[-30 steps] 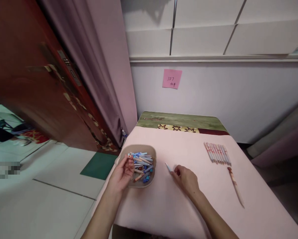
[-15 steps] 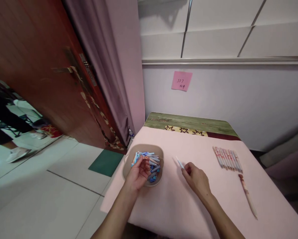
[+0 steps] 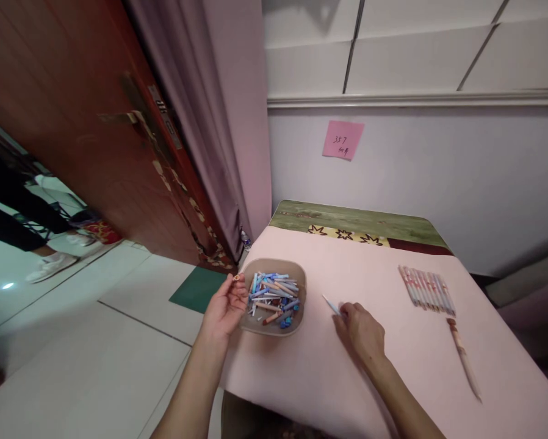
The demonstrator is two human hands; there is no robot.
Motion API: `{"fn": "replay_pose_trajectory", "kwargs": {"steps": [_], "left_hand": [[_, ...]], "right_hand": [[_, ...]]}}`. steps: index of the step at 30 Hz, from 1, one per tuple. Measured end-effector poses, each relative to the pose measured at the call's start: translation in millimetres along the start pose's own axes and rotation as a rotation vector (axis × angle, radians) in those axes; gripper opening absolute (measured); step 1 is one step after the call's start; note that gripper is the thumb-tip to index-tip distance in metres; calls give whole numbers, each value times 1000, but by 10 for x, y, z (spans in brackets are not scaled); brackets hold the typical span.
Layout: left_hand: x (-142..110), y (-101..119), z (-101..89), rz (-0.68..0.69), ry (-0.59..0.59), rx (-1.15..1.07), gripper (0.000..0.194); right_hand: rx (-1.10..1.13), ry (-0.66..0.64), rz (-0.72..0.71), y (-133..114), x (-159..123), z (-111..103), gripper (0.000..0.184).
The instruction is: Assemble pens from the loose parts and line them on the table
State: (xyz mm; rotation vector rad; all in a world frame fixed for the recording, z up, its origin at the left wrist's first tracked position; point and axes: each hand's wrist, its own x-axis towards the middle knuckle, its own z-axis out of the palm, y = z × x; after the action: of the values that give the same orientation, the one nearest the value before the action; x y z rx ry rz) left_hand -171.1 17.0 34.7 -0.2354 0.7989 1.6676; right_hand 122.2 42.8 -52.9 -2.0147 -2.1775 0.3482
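Note:
My left hand (image 3: pixel 224 308) is palm up beside the left rim of a beige bin (image 3: pixel 267 329). Its fingertips pinch a small orange-brown piece (image 3: pixel 237 278) with a round open end, perhaps a pen part. Inside the bin lies a jumble of pen parts (image 3: pixel 276 292) in blue, grey, white and tan. To the right of the bin, my right hand (image 3: pixel 362 332) is closed around a slim pale blue pen piece (image 3: pixel 331 304). A pointed white tip sticks out to the upper left, low over the pink cloth; the rest is hidden by the fingers.
A row of several patterned pens (image 3: pixel 427 288) lies at the right of the pink-covered table (image 3: pixel 301 378), with one single pen (image 3: pixel 465 360) below it. A wooden door (image 3: pixel 95 122) stands at the left, and a person's legs (image 3: pixel 22 213) show beyond it. A pink note (image 3: pixel 342 140) hangs on the wall.
My left hand has moved left, from over the bin to its left edge, with the small piece in its fingers. The right hand keeps the pale blue piece. The view has shifted slightly.

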Motion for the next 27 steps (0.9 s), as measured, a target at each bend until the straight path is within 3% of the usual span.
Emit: {"fn": "replay_pose_trajectory", "kwargs": {"steps": [2, 4, 6, 8, 12, 18, 27], "left_hand": [[21, -22, -23, -5, -11, 3, 23], [31, -31, -22, -3, -34, 11, 24], [22, -24, 0, 2, -54, 22, 24], [-4, -6, 25, 14, -63, 26, 25], [-58, 35, 22, 42, -48, 21, 24], [-66, 33, -45, 40, -7, 25, 23], [-54, -34, -6, 18, -35, 54, 25]], "right_hand": [[57, 93, -73, -139, 4, -126, 25], [182, 145, -236, -387, 42, -271, 25], [243, 62, -481, -718, 118, -353, 24], [115, -102, -732, -1076, 211, -322, 23], [13, -251, -933, -1654, 322, -10, 14], [-110, -300, -1004, -1962, 299, 384, 18], [-104, -302, -928, -2017, 363, 470, 20]]}}
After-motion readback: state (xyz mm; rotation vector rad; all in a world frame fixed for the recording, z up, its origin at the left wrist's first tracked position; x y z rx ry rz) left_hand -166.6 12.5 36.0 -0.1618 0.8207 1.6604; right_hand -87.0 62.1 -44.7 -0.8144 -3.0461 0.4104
